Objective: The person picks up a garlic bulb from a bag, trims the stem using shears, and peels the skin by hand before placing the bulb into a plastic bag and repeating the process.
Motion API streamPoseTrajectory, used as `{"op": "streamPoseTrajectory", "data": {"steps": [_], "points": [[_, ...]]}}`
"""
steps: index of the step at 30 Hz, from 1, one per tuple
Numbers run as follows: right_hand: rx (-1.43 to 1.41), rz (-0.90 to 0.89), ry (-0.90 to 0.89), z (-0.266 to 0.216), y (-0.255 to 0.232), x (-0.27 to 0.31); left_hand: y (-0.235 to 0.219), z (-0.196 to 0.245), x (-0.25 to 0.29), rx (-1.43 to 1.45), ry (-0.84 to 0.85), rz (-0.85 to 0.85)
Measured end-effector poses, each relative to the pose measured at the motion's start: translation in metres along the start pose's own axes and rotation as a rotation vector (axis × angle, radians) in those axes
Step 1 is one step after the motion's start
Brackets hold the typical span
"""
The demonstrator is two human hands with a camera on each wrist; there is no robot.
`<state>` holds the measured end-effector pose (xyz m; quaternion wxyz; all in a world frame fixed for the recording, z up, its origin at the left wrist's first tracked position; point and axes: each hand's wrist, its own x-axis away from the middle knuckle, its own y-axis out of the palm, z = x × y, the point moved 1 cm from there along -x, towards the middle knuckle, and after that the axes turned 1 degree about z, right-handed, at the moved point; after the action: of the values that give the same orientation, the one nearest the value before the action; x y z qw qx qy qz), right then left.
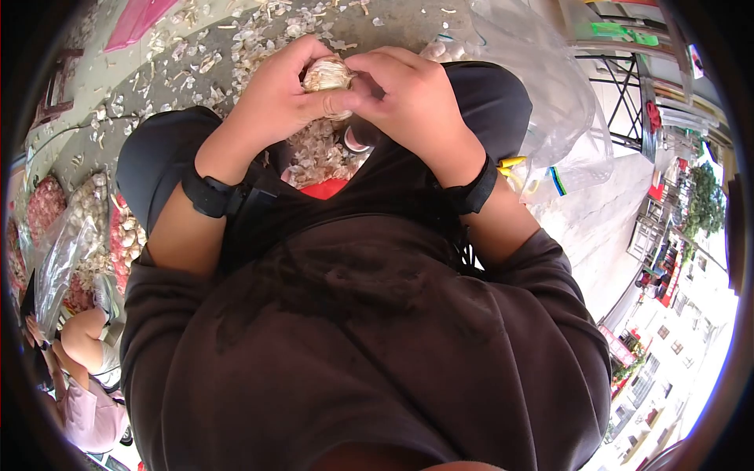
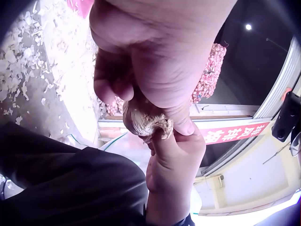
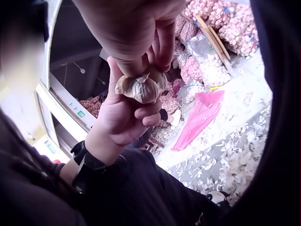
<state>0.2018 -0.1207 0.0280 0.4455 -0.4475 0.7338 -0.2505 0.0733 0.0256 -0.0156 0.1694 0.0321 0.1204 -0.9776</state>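
Observation:
A whole garlic bulb [image 1: 326,76] with papery, pale skin is up in front of the knees, between both hands. The left hand [image 1: 275,98] holds it, fingers behind and thumb across the near side. From the other side, the right hand [image 1: 412,88] pinches the bulb at its top with thumb and fingertips. In the right wrist view the bulb [image 3: 141,88] shows ruffled, dry outer skin, with the right hand's fingers over its upper edge. The left wrist view has the bulb [image 2: 141,117] partly hidden behind the left hand's fingers.
Garlic skins [image 1: 314,153] lie between the feet and across the ground. Clear plastic bags [image 1: 550,118] stand beside the right knee, near a yellow-handled tool [image 1: 512,162]. Net sacks of garlic [image 3: 225,23], a pink sheet [image 3: 202,117] and another seated person [image 1: 86,353] are off to the left.

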Motion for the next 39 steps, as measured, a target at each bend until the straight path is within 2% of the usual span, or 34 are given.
{"op": "streamPoseTrajectory", "data": {"steps": [3, 6, 9, 12, 15, 16, 19, 25, 28, 31, 36, 39], "points": [[-0.050, 0.014, 0.004, 0.001, -0.002, 0.002, 0.002, -0.003, -0.001, -0.101, 0.064, 0.033], [-0.171, 0.039, 0.022, 0.005, -0.002, 0.002, 0.006, -0.003, 0.000, 0.127, -0.030, 0.027], [-0.229, 0.026, 0.047, 0.006, -0.004, 0.000, 0.003, 0.000, 0.000, 0.173, -0.065, -0.007], [-0.185, 0.012, 0.050, 0.005, -0.006, 0.000, 0.003, 0.003, 0.000, 0.210, -0.030, -0.016], [-0.172, -0.035, 0.082, 0.006, -0.008, 0.000, 0.001, 0.012, 0.002, -0.024, 0.073, -0.060], [-0.178, -0.057, 0.099, 0.006, -0.009, 0.000, 0.001, 0.012, 0.002, -0.043, 0.082, -0.029], [-0.497, 0.067, 0.213, 0.009, 0.002, 0.001, 0.000, 0.008, 0.001, -0.085, 0.090, 0.055], [-0.860, 0.075, 0.413, 0.013, 0.018, 0.006, -0.004, 0.013, 0.001, -0.213, 0.123, 0.128], [-0.751, -0.028, 0.500, 0.015, 0.018, 0.009, -0.002, 0.017, 0.002, -0.296, 0.122, 0.107], [-0.628, -0.036, 0.542, 0.008, 0.012, 0.008, 0.001, 0.019, 0.000, -0.364, 0.143, 0.092], [-0.462, -0.019, 0.444, 0.012, 0.012, 0.010, 0.010, 0.022, 0.003, -0.429, 0.168, 0.044], [-0.507, -0.037, 0.464, 0.011, 0.009, 0.009, 0.006, 0.021, 0.003, -0.258, 0.070, -0.015]]}}
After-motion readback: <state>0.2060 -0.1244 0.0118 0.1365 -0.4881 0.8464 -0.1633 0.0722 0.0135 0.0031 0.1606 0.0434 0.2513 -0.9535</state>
